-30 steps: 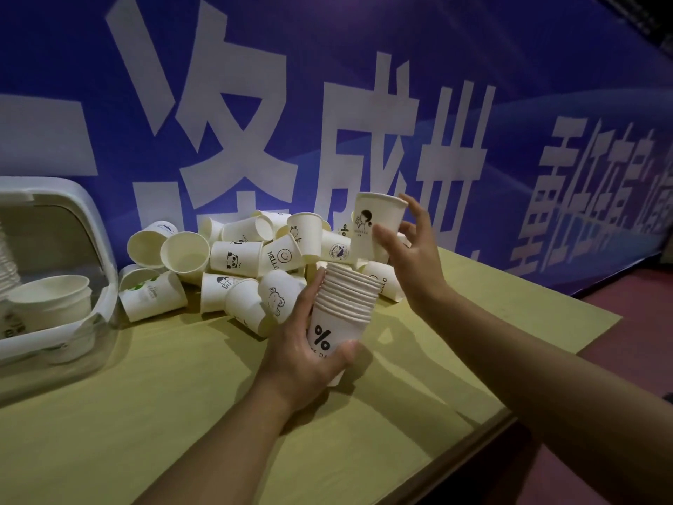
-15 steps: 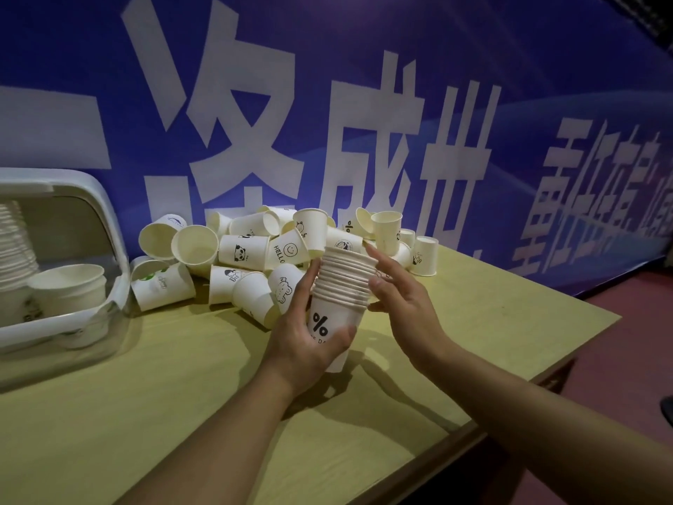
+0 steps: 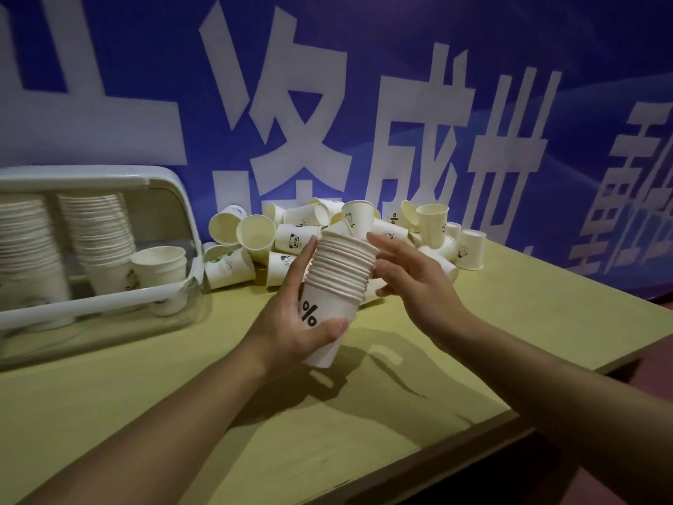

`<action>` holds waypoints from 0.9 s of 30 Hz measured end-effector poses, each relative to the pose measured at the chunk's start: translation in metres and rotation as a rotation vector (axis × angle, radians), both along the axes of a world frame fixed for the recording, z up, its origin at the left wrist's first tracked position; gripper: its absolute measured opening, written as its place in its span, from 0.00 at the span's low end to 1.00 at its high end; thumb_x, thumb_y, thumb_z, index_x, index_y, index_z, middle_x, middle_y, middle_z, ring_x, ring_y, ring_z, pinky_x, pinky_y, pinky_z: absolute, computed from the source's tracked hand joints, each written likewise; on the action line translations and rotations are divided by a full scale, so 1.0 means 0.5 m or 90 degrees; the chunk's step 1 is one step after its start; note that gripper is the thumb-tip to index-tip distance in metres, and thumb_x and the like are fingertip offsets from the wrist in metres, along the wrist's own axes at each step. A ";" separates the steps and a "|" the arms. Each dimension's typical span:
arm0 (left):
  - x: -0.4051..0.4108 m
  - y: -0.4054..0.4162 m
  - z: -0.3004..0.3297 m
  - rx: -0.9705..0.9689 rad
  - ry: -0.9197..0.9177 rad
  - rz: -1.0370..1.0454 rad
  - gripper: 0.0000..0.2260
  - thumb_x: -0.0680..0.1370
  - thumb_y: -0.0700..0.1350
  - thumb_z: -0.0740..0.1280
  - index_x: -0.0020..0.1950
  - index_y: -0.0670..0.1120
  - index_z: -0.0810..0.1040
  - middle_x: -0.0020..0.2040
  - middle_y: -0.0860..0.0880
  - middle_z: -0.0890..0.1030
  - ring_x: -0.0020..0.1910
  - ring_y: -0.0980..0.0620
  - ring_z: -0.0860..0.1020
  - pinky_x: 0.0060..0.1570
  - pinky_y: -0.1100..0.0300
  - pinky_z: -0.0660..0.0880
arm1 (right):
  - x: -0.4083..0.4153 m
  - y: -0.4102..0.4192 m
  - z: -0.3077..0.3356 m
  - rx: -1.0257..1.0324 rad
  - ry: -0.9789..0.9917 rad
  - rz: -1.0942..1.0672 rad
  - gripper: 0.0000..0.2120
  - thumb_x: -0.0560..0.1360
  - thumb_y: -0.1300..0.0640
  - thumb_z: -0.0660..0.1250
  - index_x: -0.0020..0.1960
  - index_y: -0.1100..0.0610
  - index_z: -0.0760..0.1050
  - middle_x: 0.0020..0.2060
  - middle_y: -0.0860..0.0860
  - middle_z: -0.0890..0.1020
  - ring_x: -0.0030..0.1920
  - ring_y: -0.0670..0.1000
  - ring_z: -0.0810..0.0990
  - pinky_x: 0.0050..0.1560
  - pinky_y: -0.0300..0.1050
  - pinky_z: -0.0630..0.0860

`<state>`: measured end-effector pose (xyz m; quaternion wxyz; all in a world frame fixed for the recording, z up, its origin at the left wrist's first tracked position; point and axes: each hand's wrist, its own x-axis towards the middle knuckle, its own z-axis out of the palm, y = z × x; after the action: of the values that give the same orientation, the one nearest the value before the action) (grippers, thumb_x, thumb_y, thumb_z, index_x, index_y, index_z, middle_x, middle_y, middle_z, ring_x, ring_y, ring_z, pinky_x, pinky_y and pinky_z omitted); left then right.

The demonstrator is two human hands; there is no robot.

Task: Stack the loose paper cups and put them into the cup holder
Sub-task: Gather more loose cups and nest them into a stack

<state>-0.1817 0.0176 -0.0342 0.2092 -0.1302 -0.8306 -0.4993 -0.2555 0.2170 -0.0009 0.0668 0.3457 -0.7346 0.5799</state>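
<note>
- Since a second ago the right hand (image 3: 411,282) has dropped the single cup it held aloft onto the stack of nested paper cups (image 3: 337,282) and now sits just beside the stack's rims, fingers straight and relaxed, holding nothing.
- The left hand (image 3: 291,322) grips the lowest cup of the stack, the one printed with a black percent sign, thumb curled across its front; the stack is held above the surface (image 3: 510,322), tilted slightly right.
- Progress, as a judgement: partway. The cup holder (image 3: 182,198), left of the stack, already carries two tall columns of nested cups and a short one nearest the stack.
- What is left: the pile of loose cups (image 3: 309,231) behind the stack, lying on their sides and upright against the blue banner (image 3: 473,67), plus loading the held stack.
- Materials: the cups are thin cream paper, tapered, with rolled rims that show as tight ridges in the stack; some bear small cartoon prints. The holder is smooth white plastic with a rounded frame and a clear lower wall. The surface is matt yellow-green board.
</note>
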 end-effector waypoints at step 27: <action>0.073 -0.072 -0.011 0.091 0.046 0.070 0.49 0.61 0.62 0.73 0.76 0.72 0.49 0.68 0.69 0.66 0.61 0.69 0.73 0.51 0.72 0.75 | -0.072 -0.022 -0.007 0.398 0.119 -0.034 0.32 0.72 0.48 0.75 0.71 0.38 0.64 0.65 0.50 0.76 0.52 0.47 0.80 0.44 0.39 0.81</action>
<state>-0.1453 -0.0183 -0.0398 0.2748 -0.0871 -0.7907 -0.5400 -0.2914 0.2060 -0.0044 0.0398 0.3822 -0.8765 0.2901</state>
